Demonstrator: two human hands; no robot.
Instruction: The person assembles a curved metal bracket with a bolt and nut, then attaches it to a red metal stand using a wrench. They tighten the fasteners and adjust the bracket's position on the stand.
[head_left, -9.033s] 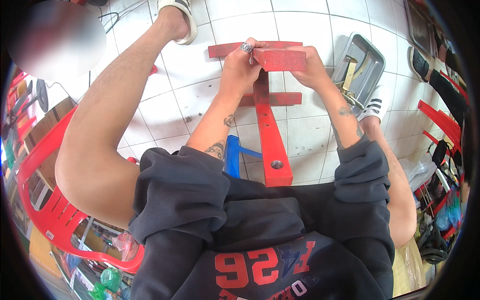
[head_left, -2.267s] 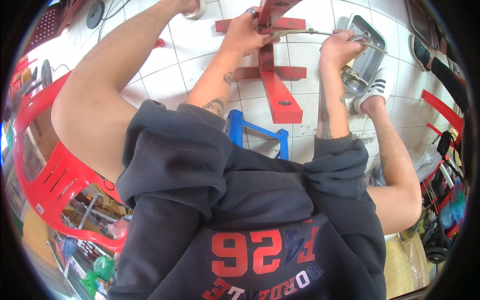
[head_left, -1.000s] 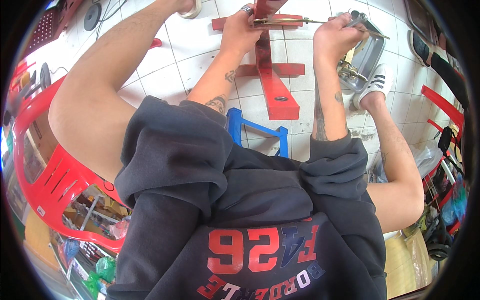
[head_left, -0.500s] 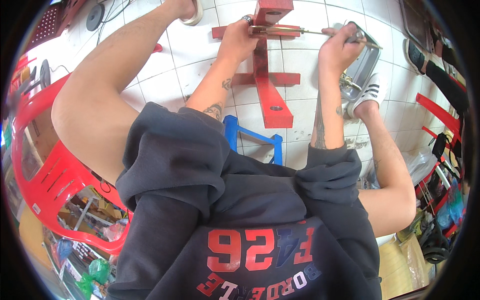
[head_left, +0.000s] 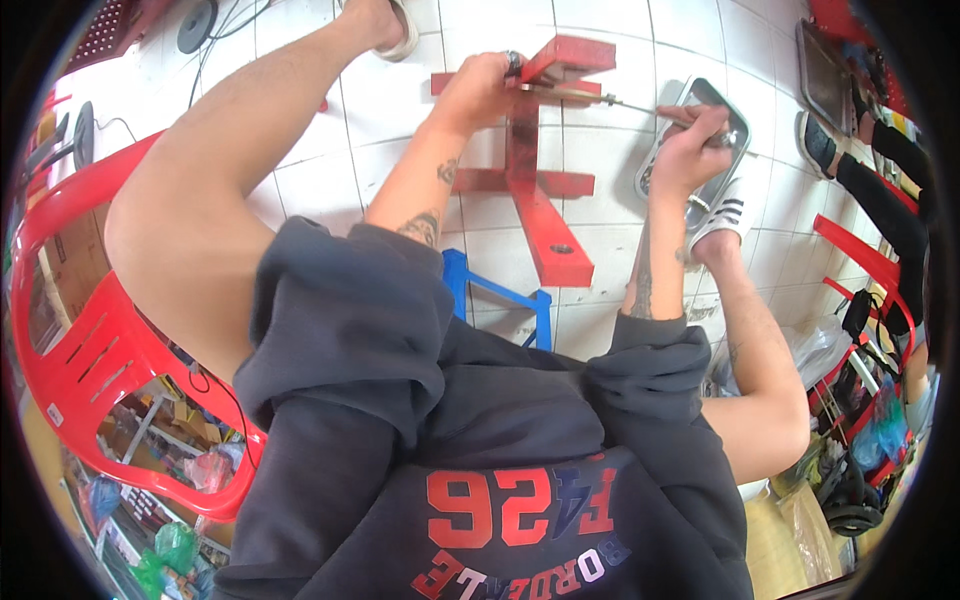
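My left hand (head_left: 482, 92) is closed around a brass-coloured metal rod (head_left: 560, 93) beside the upper end of a red metal stand (head_left: 552, 235). The rod lies roughly sideways across the stand. From its right end a thin metal shaft (head_left: 634, 106) runs to my right hand (head_left: 690, 150). That hand is closed on the shaft's far end, with a finger stretched along it; the grip itself is partly hidden. Below and behind my right hand lies a grey metal tray (head_left: 742, 125), which holds some small metal parts (head_left: 697, 208).
A blue plastic stool (head_left: 497, 275) stands close in front of me. A red plastic chair (head_left: 110, 340) is at my left. Another person's shoe and dark-clad leg (head_left: 885, 215) are at far right. A dark tray (head_left: 826, 78) lies beyond on the white tiled floor (head_left: 600, 25).
The view has shifted, so the stand and tray sit lower. My right hand has turned on the shaft; the length that stuck out past it no longer shows. My left hand keeps its grip.
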